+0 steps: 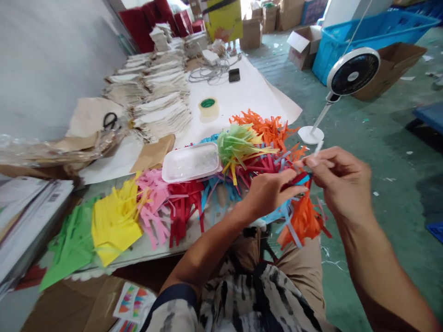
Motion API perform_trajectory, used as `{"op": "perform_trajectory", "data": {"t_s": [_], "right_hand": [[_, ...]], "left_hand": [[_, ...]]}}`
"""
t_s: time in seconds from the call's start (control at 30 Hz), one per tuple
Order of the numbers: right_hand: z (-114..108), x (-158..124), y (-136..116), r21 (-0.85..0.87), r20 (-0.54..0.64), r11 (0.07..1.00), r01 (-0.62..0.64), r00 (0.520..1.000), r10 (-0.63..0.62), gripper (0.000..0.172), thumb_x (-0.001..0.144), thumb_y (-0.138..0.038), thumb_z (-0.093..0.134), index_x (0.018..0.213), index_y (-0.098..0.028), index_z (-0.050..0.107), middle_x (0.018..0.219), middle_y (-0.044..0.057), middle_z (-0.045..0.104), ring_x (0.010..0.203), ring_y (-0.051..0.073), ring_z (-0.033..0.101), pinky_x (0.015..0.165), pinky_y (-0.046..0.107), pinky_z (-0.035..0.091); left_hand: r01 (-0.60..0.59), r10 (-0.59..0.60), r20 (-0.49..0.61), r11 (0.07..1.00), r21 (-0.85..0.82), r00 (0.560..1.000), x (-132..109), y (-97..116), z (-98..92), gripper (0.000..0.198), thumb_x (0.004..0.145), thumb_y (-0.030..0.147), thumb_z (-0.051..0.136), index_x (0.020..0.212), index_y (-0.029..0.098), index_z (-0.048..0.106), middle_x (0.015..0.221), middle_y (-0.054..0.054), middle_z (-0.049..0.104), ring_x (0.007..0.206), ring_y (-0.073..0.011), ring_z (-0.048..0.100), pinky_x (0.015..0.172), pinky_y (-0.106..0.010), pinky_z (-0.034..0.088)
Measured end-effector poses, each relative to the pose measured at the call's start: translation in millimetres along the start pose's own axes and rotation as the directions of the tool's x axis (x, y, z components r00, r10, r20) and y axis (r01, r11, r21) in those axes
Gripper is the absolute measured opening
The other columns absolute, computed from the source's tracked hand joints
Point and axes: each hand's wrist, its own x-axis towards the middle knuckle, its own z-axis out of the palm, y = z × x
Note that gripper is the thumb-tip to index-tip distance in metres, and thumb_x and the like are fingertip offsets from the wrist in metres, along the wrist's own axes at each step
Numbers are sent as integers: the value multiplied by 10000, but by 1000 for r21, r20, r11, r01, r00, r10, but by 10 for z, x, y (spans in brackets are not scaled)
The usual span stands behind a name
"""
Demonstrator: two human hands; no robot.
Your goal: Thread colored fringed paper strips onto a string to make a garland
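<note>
My left hand (pixel 268 191) grips colourful tissue-paper tassels near the table's right end, its thumb and fingers closed around the strips. An orange tassel (pixel 302 221) hangs below its fingertips, with light blue strips beside it. To the right, my right hand (pixel 344 180) pinches a small white strip (pixel 319 146) between thumb and forefinger, close to the top of the tassel. Along the table edge lie green (pixel 74 235), yellow (pixel 116 221), pink (pixel 154 198) and red (pixel 187 203) fringed tissue pieces. A light green and yellow bunch (pixel 237 145) rests beside a white plastic tray (pixel 192 162).
Tape (pixel 208 107), a phone (pixel 234 75) and coiled cable (pixel 211 73) lie on the white-covered table. Stacked paper bundles (pixel 162 99) and scissors (pixel 110 121) are at left. A fan (pixel 353 74), blue crate (pixel 332 50) and cartons (pixel 304 46) stand on the floor at right.
</note>
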Motion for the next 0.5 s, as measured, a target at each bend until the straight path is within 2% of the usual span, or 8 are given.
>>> {"op": "perform_trajectory", "data": {"t_s": [0.07,0.2,0.27,0.3,0.33,0.4,0.43,0.5], "right_hand": [[-28,28,-17,68,-55,998,-11,998,15,167,868,-344,839,850,-239,711,825,98,734,533,126,480,472,312,287],[-118,140,16,163,-243,986,45,970,-4,223,787,-268,886,787,-245,664,755,72,653,563,132,533,463,308,294],[-181,209,52,163,-319,982,92,947,-35,233,742,-240,906,752,-230,674,742,62,629,589,131,565,466,290,311],[-214,240,68,167,-339,981,101,940,-40,229,729,-238,909,743,-219,680,739,57,628,586,126,564,457,269,311],[-245,268,81,174,-352,979,107,935,-40,222,717,-237,908,744,-209,689,735,48,632,578,120,558,444,244,313],[-295,316,95,174,-385,975,136,921,-60,206,695,-230,896,754,-187,703,707,27,637,552,111,545,412,200,327],[-310,336,96,163,-409,973,163,909,-83,197,686,-221,884,756,-179,705,687,17,637,543,111,546,400,189,337],[-318,374,86,126,-455,969,213,880,-134,178,668,-192,853,758,-171,701,659,8,642,531,113,559,390,183,356]], "left_hand": [[11,-11,-5,997,74,1000,-10,62,100,360,1001,549,625,948,203,707,813,-23,710,776,-204,701,728,-279,491],[-34,35,2,984,-174,999,-31,45,210,447,980,518,683,1294,199,675,1180,-83,769,999,-231,743,870,-316,560],[-52,46,-30,968,-245,999,-99,-51,125,482,996,451,680,1404,202,617,1339,-103,726,1048,-213,740,882,-306,574],[-49,34,-73,975,-216,997,-150,-113,37,447,1015,417,656,1406,205,616,1359,-103,717,1030,-196,738,854,-293,575],[-36,17,-136,990,-138,991,-207,-178,-78,389,1036,382,622,1385,210,628,1336,-95,724,982,-174,734,797,-275,566],[5,32,-236,988,152,971,-320,-310,-350,229,1044,298,597,1233,221,701,1258,-71,735,1019,-168,714,772,-257,534],[15,55,-197,942,335,979,-365,-369,-483,195,1042,237,579,1172,230,724,1237,-61,732,1053,-174,709,748,-258,515],[-41,66,-16,765,643,998,-414,-465,-686,207,1015,141,559,1004,216,751,1152,-56,730,938,-173,702,649,-283,453]]}}
